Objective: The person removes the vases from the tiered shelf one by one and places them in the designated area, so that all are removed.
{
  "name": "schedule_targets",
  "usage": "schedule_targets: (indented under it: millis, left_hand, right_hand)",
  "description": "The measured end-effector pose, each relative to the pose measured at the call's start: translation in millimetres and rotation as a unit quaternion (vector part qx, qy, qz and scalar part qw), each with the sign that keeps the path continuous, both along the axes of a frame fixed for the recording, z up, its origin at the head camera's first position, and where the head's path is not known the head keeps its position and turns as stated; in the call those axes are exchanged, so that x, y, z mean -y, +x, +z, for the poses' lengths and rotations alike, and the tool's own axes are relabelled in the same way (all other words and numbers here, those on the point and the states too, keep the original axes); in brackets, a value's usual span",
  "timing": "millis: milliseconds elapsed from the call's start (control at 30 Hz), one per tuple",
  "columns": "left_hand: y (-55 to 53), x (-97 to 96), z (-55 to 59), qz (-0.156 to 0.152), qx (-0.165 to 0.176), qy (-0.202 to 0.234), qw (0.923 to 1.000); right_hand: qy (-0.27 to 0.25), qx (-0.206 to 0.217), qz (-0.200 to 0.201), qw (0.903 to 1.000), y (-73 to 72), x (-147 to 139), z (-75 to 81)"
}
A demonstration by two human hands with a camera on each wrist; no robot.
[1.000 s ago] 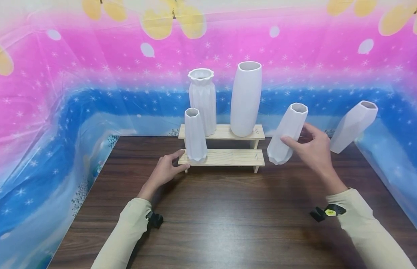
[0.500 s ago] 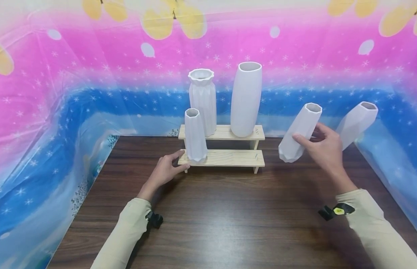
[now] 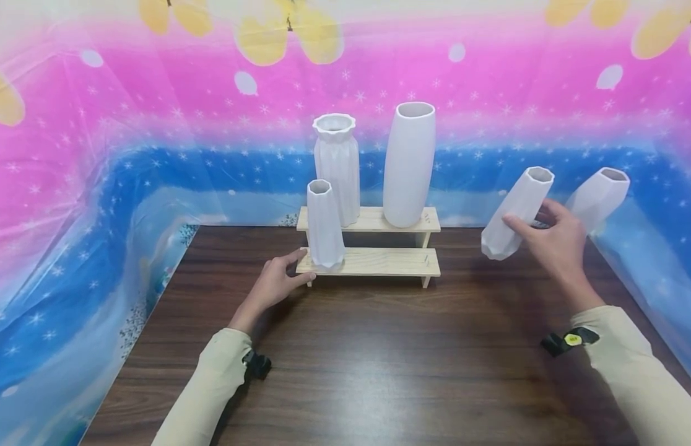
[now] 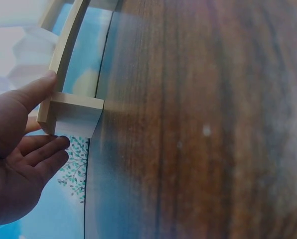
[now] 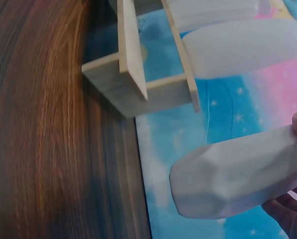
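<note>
My right hand [image 3: 557,240] grips a white faceted vase [image 3: 515,214] around its side, thumb in front. The vase leans to the right; in the right wrist view its base [image 5: 198,186] is off the table. My left hand [image 3: 275,282] pinches the left end of the lower step of a two-tier wooden stand [image 3: 392,261]. In the left wrist view the thumb [image 4: 36,92] lies on the board, with fingers on its other side. A slim fluted white vase [image 3: 325,229] stands on that step's left end, close to this hand.
On the upper step stand a white vase with a scalloped rim [image 3: 335,164] and a tall smooth white vase [image 3: 409,167]. Another white faceted vase [image 3: 599,195] leans behind my right hand, partly hidden. A patterned cloth [image 3: 212,124] hangs around the dark wooden table [image 3: 345,359].
My right hand has carried the vase rightward and slightly up, away from the stand, now partly covering the vase behind. My left hand has stayed on the stand.
</note>
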State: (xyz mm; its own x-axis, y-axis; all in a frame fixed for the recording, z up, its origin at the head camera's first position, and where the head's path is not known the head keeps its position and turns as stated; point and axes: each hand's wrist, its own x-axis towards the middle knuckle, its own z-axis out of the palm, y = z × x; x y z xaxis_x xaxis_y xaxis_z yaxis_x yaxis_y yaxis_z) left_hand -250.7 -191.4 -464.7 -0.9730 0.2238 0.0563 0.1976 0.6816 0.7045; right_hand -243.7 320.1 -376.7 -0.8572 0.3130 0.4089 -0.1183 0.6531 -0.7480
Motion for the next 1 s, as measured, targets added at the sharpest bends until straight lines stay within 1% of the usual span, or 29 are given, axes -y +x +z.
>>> schedule_targets:
  millis: [133, 267, 433, 567, 900, 1000]
  left_hand:
    - [0.3, 0.0, 1.6, 0.002, 0.004, -0.001, 1.0]
    - [1.2, 0.3, 0.8, 0.003, 0.012, -0.003, 0.9999]
    - [0.7, 0.6, -0.6, 0.002, 0.007, -0.002, 1.0]
    - [0.0, 1.1, -1.4, 0.002, 0.005, 0.001, 1.0]
    - [0.2, 1.0, -1.8, 0.001, 0.006, 0.002, 1.0]
    - [0.3, 1.1, -2.1, 0.0, 0.003, 0.001, 1.0]
  right_hand:
    - [0.004, 0.002, -0.005, 1.0, -5.6, -7.9, 0.2]
    - [-0.002, 0.014, -0.008, 0.9999, -10.0, -16.0, -3.0]
    - [0.004, 0.023, -0.015, 0.9996, -15.3, -25.5, -8.4]
    - [0.006, 0.025, -0.019, 0.9995, -22.3, -31.4, -12.4]
    - [0.007, 0.044, -0.029, 0.9986, -36.9, -42.7, -23.5]
    - [0.003, 0.041, -0.033, 0.9986, -39.1, -44.6, -26.5]
